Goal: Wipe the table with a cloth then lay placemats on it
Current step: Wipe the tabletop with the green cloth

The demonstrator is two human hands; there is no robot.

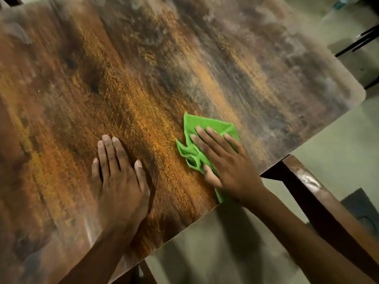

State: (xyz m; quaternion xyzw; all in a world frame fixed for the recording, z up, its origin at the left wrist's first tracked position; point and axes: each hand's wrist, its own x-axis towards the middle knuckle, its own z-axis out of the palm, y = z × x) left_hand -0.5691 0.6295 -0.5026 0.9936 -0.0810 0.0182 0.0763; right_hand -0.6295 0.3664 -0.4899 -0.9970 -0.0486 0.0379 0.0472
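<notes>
We press the crumpled bright-green microfibre cloth (207, 140) flat under our right hand (223, 160), fingers spread, near the brown wood-grain counter's (143, 68) near edge. Our left hand (119, 181) lies flat, released, just beside; unwiped surface stretches ahead.

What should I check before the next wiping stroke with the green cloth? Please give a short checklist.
1. Right hand flat on the green cloth: ok.
2. Cloth lies on the table, not off its edge: ok, though close to the near edge.
3. Left hand braces on bare wood, apart from the cloth: ok.
4. Wiping path ahead free of objects: ok.
5. Surface already clean: cannot tell, the picture is blurred.
6. Placemats within reach: cannot tell, none in view.
</notes>
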